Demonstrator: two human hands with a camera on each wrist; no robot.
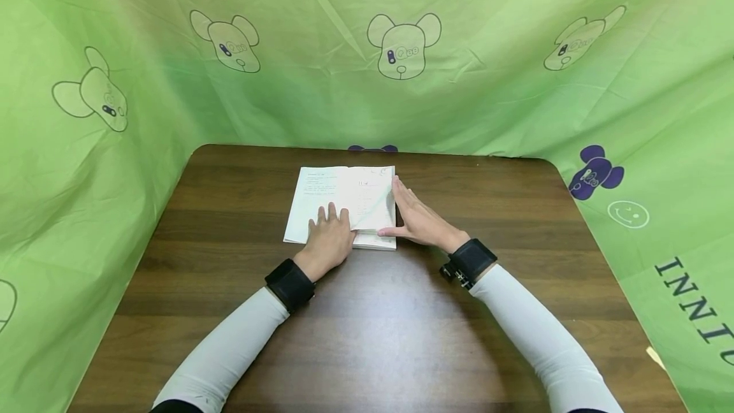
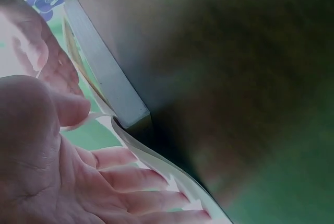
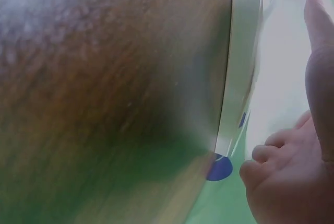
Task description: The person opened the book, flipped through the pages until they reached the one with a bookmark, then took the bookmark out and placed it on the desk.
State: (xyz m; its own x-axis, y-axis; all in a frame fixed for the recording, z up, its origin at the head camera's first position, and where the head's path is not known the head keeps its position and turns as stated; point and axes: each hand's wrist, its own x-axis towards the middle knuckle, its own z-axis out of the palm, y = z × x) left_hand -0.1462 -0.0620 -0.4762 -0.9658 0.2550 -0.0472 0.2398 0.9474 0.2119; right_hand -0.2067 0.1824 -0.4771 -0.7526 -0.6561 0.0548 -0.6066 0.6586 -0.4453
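Observation:
An open book (image 1: 367,199) with white printed pages lies on the wooden table. My left hand (image 1: 329,241) rests on the lower part of its left page, fingers stretched out and the thumb near the gutter. At the right edge is my right hand (image 1: 424,218), its fingers straight along the side and its thumb reaching over the lower right corner. One right-hand page looks slightly raised above the stack below. In the left wrist view, the left fingers (image 2: 151,198) lie across the paper. The right wrist view shows the thumb (image 3: 318,23) apart from the other fingers.
The brown table (image 1: 378,336) extends around the book. A green cloth (image 1: 321,101) printed with bear heads hangs behind it and at both sides. A small pale piece (image 1: 655,357) sits at the table's right edge.

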